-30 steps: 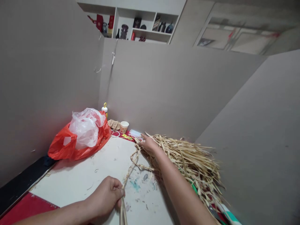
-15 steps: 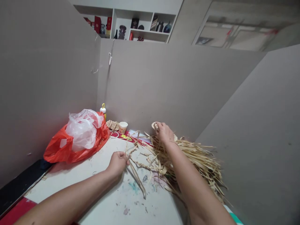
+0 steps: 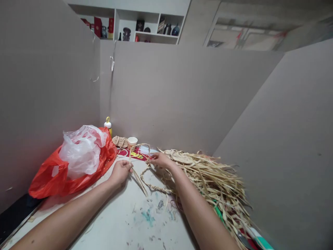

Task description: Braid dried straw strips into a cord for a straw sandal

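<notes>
A thin braided straw cord loops over the white tabletop and rises between my two hands. My left hand is closed in a pinch on its end, and loose straw strands hang down from the fingers. To the right, my right hand has thumb and fingers pinched on the cord farther along. A large pile of dry straw lies under and beyond my right forearm. On top of that pile rests a flat woven straw piece.
A red plastic bag with a clear bag on it sits at the left. Along the back stand a yellow-and-white bottle, a woven straw piece and a paper cup. Grey partitions enclose the table.
My right hand has left the woven piece on the straw pile and moved left onto the cord. My left hand still pinches the cord, which now arches up between both hands.
</notes>
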Demonstrator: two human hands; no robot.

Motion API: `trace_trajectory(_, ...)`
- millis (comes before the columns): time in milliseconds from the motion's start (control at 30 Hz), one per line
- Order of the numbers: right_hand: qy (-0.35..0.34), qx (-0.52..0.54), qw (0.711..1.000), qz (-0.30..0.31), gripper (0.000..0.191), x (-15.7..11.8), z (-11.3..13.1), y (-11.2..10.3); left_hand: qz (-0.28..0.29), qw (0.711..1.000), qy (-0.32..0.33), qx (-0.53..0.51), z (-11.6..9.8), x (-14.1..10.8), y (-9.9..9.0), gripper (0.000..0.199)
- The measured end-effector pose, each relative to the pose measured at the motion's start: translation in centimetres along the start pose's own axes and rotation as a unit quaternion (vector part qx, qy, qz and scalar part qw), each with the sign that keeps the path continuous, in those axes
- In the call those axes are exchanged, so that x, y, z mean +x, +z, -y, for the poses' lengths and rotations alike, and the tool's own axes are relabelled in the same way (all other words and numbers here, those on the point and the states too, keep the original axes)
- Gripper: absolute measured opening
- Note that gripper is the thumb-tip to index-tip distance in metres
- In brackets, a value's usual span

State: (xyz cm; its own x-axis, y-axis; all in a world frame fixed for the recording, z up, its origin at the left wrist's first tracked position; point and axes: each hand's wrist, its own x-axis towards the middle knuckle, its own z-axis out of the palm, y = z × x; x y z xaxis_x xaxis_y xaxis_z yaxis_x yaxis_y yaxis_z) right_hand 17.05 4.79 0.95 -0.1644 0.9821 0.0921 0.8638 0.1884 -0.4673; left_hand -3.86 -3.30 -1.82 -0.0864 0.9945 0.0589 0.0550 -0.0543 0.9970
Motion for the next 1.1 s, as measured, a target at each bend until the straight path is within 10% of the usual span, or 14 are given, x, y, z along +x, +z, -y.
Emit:
trace_trajectory(267,-0.004,0.149,0.989,-0.011,0.011,0.8,-1.2,3.7,0.040,0.999,-0.022,-0.016,1.6,-0.2,0.2,0.021)
trace_trajectory(767,0.044,0.447,0.893,0.027,0.032,-1.5,-0.5,-1.0,0.080,0.991,-0.085,-0.064,0.3,-1.4,0.5,0.020)
trace_trajectory(1100,-0.012,0.569,0.819,0.080,0.023,-2.4,1.7,-0.9,0.005,0.996,-0.044,-0.082,-1.5,-0.7,-0.6,0.023)
